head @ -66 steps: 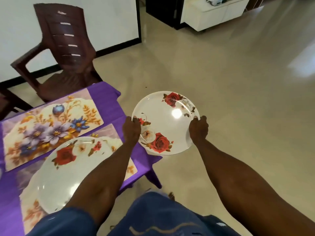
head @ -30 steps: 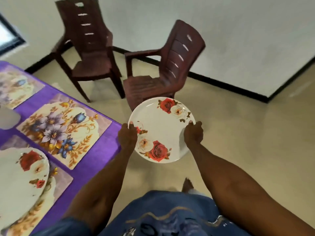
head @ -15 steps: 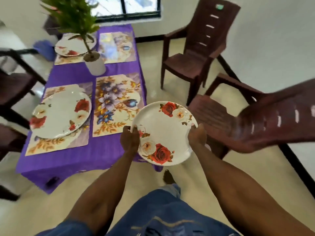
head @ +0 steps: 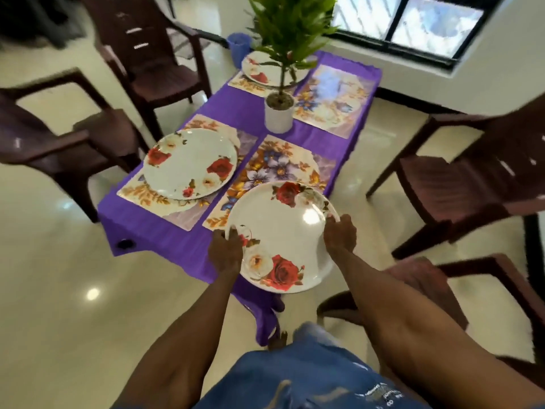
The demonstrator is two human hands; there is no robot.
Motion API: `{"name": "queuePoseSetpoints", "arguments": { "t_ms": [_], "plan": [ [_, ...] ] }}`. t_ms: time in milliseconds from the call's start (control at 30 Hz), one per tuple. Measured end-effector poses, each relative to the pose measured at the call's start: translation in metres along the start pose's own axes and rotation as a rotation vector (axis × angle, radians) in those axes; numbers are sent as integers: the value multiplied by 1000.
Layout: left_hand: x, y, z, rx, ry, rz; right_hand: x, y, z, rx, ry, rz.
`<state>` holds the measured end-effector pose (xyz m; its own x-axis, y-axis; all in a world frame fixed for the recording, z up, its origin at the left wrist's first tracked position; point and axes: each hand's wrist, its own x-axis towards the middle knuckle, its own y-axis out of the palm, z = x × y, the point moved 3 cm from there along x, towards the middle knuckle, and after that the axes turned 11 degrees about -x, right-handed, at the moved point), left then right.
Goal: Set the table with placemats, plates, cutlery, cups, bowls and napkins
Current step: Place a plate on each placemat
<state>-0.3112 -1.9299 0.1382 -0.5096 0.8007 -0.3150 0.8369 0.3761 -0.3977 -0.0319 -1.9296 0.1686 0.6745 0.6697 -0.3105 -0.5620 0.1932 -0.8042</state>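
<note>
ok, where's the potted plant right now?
Head view, upper centre: the potted plant stands on the purple tablecloth mid-table, between the four placemats, just left of the far right placemat.

A small potted plant (head: 284,39) with long green leaves stands in a white pot (head: 278,118) near the middle of the table (head: 165,228), which is covered by a purple cloth hanging over its edges. Dark brown plastic chairs ring it: one at far left (head: 147,51), one at near left (head: 59,137), one on the right (head: 477,178), and another at lower right (head: 442,287). A blue bin (head: 239,48) sits on the glossy cream floor (head: 59,290) beyond the far end. A dark-framed window (head: 413,22) is set in the white wall.
</note>
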Motion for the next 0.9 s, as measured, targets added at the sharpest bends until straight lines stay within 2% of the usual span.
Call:
{"name": "queuePoseSetpoints", "arguments": {
  "t_ms": [300, 533, 733, 900],
  "plan": [
    [32, 26, -10, -23, -121, -287, 103, 49, 89, -129, -312, 175],
    [41, 80, -15, 47, -288, -334, 173, 59, 126, -198, -415, 263],
    [29, 96, -15, 108, -316, -373, 192, 66, 136, -271, -546, 300],
    [27, 106, -20, 116, -314, -377, 204, 66, 148, -323, -578, 296]
  ]
}}
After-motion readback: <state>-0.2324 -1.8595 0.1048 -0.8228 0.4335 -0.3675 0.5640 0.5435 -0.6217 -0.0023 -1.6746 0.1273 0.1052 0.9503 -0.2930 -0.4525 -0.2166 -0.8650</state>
